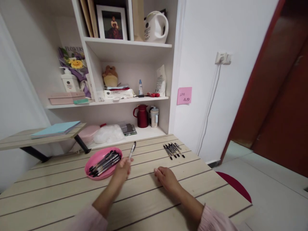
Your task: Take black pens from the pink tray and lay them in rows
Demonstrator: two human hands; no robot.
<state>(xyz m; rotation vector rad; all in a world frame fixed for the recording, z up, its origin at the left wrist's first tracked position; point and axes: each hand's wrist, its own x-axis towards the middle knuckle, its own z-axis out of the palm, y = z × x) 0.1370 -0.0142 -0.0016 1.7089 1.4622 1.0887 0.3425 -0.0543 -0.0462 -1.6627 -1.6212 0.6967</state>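
Note:
My left hand (123,169) is closed around the lower end of a pen (132,149), which points up and away with its dark cap at the top. Just left of that hand, a pink oval bowl (88,163) holds a heap of dark-capped pens (106,163). My right hand (165,179) rests on the table with its fingers curled in, and nothing shows in them. Beyond it, to the right, several pens and pen parts (172,150) lie side by side on the wood. Both hands are apart from that group.
The slatted wooden table (144,205) runs up to a white shelf unit (130,48). A small raised stand (14,138) with blue paper (56,129) is at the left. On the lowest shelf are a red jug (142,117) and a tumbler (154,117). A red stool (235,186) is at the right.

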